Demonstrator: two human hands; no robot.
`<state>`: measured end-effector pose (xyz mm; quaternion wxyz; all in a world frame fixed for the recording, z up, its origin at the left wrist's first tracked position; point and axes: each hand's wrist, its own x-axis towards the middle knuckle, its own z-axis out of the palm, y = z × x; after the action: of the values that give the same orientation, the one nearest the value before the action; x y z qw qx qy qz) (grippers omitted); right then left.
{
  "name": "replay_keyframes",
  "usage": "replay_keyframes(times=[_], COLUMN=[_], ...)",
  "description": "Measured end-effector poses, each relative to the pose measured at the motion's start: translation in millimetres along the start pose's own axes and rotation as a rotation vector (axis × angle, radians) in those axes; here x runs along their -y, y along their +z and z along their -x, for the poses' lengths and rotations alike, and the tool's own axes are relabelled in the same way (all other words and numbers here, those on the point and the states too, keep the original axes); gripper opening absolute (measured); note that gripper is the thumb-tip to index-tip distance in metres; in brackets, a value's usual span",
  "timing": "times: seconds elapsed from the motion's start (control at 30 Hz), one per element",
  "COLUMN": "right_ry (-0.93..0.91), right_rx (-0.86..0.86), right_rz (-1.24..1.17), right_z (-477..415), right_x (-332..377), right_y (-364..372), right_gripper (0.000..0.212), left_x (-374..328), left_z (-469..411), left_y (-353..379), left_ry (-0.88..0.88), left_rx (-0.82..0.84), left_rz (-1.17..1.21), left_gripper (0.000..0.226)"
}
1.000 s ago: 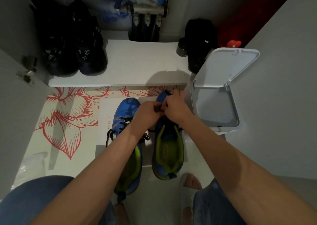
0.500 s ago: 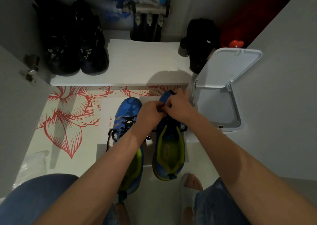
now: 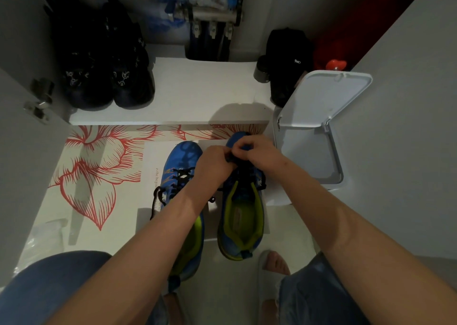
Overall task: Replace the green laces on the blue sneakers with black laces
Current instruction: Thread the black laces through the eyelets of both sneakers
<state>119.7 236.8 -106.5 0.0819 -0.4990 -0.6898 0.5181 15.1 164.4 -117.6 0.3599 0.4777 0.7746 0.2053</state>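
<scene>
My left hand and right hand meet over the front of the right blue sneaker, fingers curled, pinching its black lace. The left sneaker, laced black, lies just beside it.

two sneakers side by side on paper sheet; open-lid bin right, shelf behind with boots at its left

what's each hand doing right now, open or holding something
Left hand: pinching the black lace at the blue sneaker.
Right hand: pinching the same lace.
</scene>
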Motion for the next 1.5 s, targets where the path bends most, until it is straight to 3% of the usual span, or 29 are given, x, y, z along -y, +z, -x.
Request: replay_keyframes(times=[0.13, 0.33, 0.47, 0.7, 1.1, 1.27, 1.37, 1.5], right_ry=[0.001, -0.080, -0.013, -0.048, -0.240, -0.135, -0.060, -0.081], right_rx=[0.078, -0.162, 0.001, -0.021, 0.061, 0.016, 0.081, 0.062], right_rz=[-0.073, 0.242, 0.389, 0.342, 0.613, 0.510, 0.523, 0.481], right_z=[5.0, 9.5, 18.5, 13.9, 9.1, 10.6, 13.3, 15.2], right_x=[-5.0, -5.6, -14.8, -24.7, -14.6, -11.1, -15.9, -18.4], right_y=[-5.7, -36.4, -36.9, -24.7, -14.8, -28.7, -42.7, -33.3], right_gripper=[0.014, 0.013, 0.015, 0.016, 0.014, 0.018, 0.025, 0.024], left_x=[-2.1, 2.3, 2.3, 4.3, 5.2, 4.5, 5.3, 5.0], left_z=[1.5, 1.7, 1.8, 0.7, 0.0, 1.0, 0.4, 0.3], left_y=[-0.4, 1.1, 1.6, 3.6, 5.3, 6.0, 5.3, 4.6], left_ry=[0.022, 0.027, 0.026, 0.025, 0.023, 0.031, 0.025, 0.031], left_rx=[0.004, -0.023, -0.029, -0.038, -0.050, -0.048, -0.047, -0.045], left_rz=[-0.013, -0.017, -0.001, -0.002, -0.022, -0.033, -0.016, -0.026], left_gripper=[0.028, 0.043, 0.043, 0.043, 0.042, 0.044, 0.044, 0.043])
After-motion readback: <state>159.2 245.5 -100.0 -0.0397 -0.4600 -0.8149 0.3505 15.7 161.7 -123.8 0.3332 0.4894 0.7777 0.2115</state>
